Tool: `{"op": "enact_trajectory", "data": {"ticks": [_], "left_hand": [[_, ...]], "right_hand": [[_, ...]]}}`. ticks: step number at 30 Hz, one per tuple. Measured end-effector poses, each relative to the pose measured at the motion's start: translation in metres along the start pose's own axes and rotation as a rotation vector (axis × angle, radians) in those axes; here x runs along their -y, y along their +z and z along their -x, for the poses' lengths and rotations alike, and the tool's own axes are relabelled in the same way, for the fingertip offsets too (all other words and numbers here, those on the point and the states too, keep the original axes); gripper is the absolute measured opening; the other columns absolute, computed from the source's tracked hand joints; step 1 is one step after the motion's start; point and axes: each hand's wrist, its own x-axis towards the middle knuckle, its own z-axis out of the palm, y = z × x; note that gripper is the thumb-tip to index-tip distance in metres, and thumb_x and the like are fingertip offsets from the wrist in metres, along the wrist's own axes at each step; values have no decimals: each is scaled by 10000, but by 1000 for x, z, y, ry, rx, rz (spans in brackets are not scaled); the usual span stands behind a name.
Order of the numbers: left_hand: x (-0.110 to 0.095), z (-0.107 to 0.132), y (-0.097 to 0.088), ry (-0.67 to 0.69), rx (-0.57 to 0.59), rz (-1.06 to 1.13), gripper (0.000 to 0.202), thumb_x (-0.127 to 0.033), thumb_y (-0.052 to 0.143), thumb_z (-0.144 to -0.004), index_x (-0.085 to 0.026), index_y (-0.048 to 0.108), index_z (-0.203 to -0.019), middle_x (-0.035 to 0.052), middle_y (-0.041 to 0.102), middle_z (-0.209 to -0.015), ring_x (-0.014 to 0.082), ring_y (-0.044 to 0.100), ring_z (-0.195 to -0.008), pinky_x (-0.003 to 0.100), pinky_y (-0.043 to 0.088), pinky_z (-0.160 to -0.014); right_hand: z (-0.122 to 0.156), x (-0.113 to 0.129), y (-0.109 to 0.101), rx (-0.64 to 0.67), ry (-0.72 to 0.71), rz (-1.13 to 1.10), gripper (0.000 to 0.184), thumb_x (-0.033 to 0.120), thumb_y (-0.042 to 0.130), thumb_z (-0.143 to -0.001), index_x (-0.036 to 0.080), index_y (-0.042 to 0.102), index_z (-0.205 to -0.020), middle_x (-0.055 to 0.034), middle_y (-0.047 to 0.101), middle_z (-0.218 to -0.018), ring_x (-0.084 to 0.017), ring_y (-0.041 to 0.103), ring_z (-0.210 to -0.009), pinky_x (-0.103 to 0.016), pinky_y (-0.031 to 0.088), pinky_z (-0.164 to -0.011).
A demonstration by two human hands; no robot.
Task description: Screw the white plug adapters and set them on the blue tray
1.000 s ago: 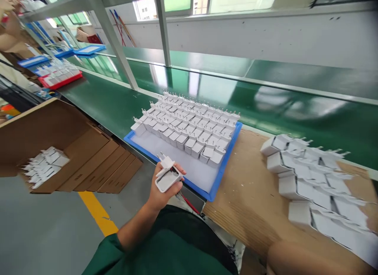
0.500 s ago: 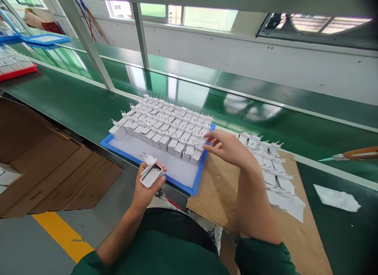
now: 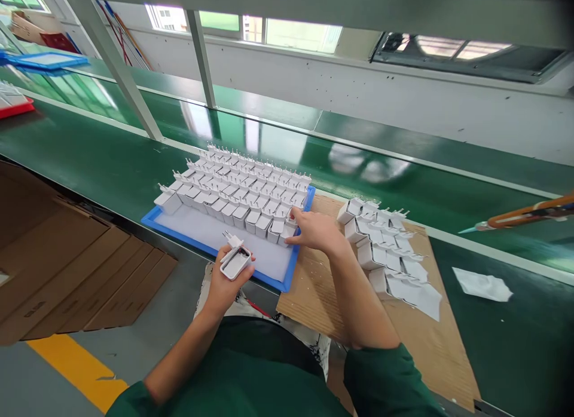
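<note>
My left hand (image 3: 225, 282) grips a white plug adapter (image 3: 235, 259) with its two pins pointing up and away, held just in front of a blue tray (image 3: 287, 272). The tray holds several rows of white adapters (image 3: 237, 187) standing with pins up; its near strip of white liner is bare. My right hand (image 3: 314, 229) rests at the tray's near right corner, fingers closed on the last adapter (image 3: 287, 232) of the front row.
More white adapters (image 3: 381, 244) lie in a heap on a cardboard sheet (image 3: 323, 297) right of the tray. A green conveyor belt (image 3: 89, 154) runs behind. A white paper scrap (image 3: 482, 284) and an orange-handled tool (image 3: 524, 214) lie right. Flattened brown cartons (image 3: 67, 267) sit on the floor left.
My right hand came into view, reached left over the cardboard and settled on the tray's front-row corner adapter. The left hand kept its adapter. The view swung right.
</note>
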Motion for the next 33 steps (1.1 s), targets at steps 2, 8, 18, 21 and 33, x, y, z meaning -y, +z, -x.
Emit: {"op": "enact_trajectory", "data": {"ticks": [2,8,18,21,33], "left_hand": [[-1,0,3,23,5,-13,405,-259,815,-792,-217,567,-1109,51,696,-1054,207,708,-986,324,567,-846],[-4,1,10,127,73,-23,360,-228,791,-819,-225,552,-1089,57,690,-1054,202,691,-985,311,569,-809],[-19,3,13,379,152,-66,401,-188,767,-839,-253,524,-1151,80,693,-1086,222,695,-1009,343,612,-796],[-22,3,12,410,150,-82,404,-222,767,-846,-253,527,-1169,85,695,-1086,231,700,-1010,349,617,-791],[-15,5,2,153,64,-24,501,-428,826,-784,-240,508,-1122,76,680,-1045,214,674,-957,368,554,-885]], "right_hand": [[0,1,0,4,7,17,459,485,682,-853,203,525,-1179,-117,755,-1171,-344,710,-1047,-343,446,-669],[-1,3,2,4,20,39,461,491,669,-863,204,519,-1190,-127,742,-1210,-335,717,-1051,-343,453,-684],[-4,-1,4,25,11,28,417,500,656,-873,214,511,-1139,-110,736,-1219,-336,701,-1081,-331,372,-628],[-4,-1,4,33,16,26,405,495,655,-873,215,505,-1123,-115,731,-1223,-336,700,-1077,-332,375,-634],[-26,-38,42,-63,-92,-128,432,628,589,-801,267,531,-1030,-134,774,-1068,-337,747,-963,-429,541,-751]]}}
